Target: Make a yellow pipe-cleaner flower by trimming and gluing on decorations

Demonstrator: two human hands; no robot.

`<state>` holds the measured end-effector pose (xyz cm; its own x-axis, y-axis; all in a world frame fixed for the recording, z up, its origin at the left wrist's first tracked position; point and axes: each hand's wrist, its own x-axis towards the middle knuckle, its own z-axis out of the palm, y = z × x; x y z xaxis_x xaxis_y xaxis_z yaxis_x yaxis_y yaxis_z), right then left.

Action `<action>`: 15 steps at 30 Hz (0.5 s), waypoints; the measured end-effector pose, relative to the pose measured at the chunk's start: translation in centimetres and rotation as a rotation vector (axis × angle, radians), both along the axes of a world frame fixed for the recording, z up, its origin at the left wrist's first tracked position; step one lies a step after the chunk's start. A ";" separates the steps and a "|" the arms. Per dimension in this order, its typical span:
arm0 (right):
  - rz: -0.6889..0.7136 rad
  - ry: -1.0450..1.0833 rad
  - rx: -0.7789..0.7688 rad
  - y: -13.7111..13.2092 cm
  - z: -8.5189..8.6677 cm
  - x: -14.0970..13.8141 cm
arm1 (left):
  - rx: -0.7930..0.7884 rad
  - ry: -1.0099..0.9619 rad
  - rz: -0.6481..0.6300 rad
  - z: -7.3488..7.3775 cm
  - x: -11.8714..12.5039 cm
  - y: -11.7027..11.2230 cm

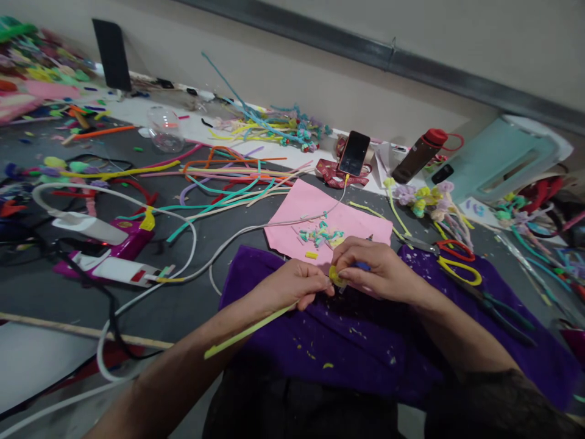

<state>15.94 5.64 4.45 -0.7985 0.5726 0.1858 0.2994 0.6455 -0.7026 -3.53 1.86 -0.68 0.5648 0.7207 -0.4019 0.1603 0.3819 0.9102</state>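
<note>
Pink sheet (297, 198) on counter (183, 311), coloured clippings (320, 233) scattered over it. At sheet's near edge: left hand (301, 281) pinching yellow fuzzy stem (249, 331), right hand (377, 268) close by, fingers closed on yellow fuzzy piece (337, 277). Right of sheet: scissors (432, 247), pliers (509, 305). Beyond sheet: tilted phone (355, 153). Left of sheet: power strip (132, 241).

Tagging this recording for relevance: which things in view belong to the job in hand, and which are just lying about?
Job in hand:
yellow stem in the left hand
yellow piece in the right hand
probably the scissors
probably the pink sheet with clippings

Lying about, it seems:
phone
bottle
clear container
white chargers
</note>
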 end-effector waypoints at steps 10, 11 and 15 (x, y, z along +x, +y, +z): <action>0.034 0.131 -0.308 1.6 -1.1 0.4 | -0.047 0.002 -0.034 0.4 -0.2 0.1; 0.036 0.127 -0.313 1.5 -1.1 0.3 | -0.047 0.001 -0.041 0.5 -0.2 0.1; 0.032 0.123 -0.319 1.3 -1.3 0.0 | -0.035 -0.022 -0.047 0.3 -0.2 0.2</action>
<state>15.94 6.93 3.11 -0.8000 0.5921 0.0971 0.1831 0.3951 -0.9002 -3.75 2.02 -0.37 0.6071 0.6787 -0.4132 0.1589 0.4058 0.9000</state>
